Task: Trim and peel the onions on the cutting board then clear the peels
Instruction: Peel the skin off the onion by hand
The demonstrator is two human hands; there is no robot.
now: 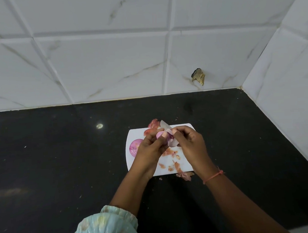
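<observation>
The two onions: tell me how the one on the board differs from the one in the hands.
The onion on the board lies untouched at the board's left side; the held onion is up off it, gripped by the left hand. The board onion shows a bare, smooth purple surface; the held one has a loose peel hanging, pinched by the right hand. The held one is mostly hidden. Both are purple.

Head camera looks steeply down, close over the black counter [62, 158]

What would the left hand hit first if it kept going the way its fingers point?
Probably the heap of peels at the cutting board's far edge, beyond the onion the left hand holds; depth is uncertain.
</observation>
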